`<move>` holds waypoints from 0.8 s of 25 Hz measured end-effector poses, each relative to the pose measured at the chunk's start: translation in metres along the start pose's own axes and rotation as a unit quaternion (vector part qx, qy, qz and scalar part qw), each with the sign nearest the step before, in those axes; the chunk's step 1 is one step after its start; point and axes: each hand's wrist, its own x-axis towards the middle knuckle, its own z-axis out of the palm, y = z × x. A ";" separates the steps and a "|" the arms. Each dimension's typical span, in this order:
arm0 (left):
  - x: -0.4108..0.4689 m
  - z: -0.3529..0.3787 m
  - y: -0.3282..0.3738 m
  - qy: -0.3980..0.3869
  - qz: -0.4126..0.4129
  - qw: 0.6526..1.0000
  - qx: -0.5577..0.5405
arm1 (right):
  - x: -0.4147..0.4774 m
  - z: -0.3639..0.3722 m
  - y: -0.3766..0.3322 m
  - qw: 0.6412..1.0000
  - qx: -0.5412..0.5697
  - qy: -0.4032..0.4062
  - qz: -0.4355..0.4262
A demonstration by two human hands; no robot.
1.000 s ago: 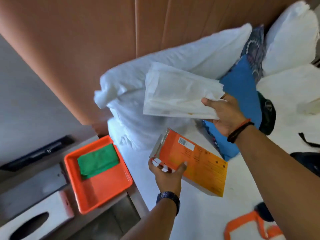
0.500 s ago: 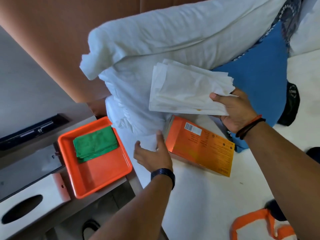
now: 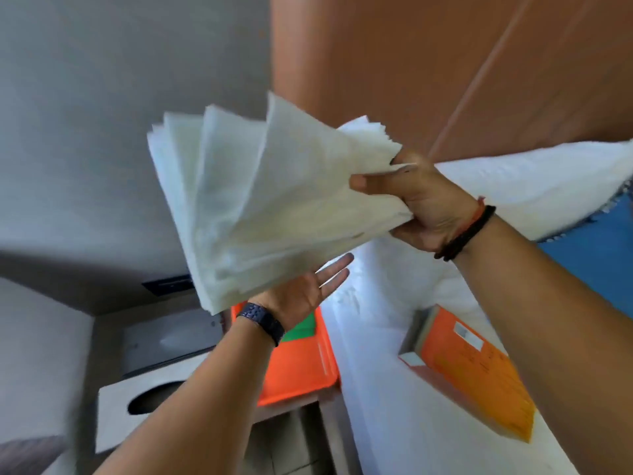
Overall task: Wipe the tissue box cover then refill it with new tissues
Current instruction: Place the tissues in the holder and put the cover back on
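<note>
Nearest the camera, left of the orange tray (image 3: 301,368), lies the pale tissue box cover (image 3: 137,409) with its oval slot facing up, though blur softens its edges. Above the tray, the left hand (image 3: 305,296) is open, palm up, fingers spread just under the fanned stack of white tissues (image 3: 267,200), which the right hand (image 3: 421,204) clamps at one end; a green cloth (image 3: 301,329) shows in the tray. Right of the tray, the orange tissue carton (image 3: 479,375) lies on the white bedsheet (image 3: 376,389), a white pillow (image 3: 531,186) beyond it.
</note>
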 end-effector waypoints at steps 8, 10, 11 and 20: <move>-0.108 -0.115 0.136 0.036 0.020 0.997 -0.059 | 0.082 0.099 0.102 0.975 -0.147 0.059 0.158; -0.116 -0.150 0.140 0.072 0.003 0.997 -0.005 | 0.093 0.116 0.137 0.968 -0.150 0.065 0.190; -0.119 -0.165 0.138 0.095 -0.005 0.995 0.041 | 0.097 0.122 0.154 0.967 -0.142 0.068 0.201; -0.106 -0.272 0.130 0.293 0.042 0.953 0.060 | 0.125 0.138 0.278 0.952 -0.127 0.007 0.279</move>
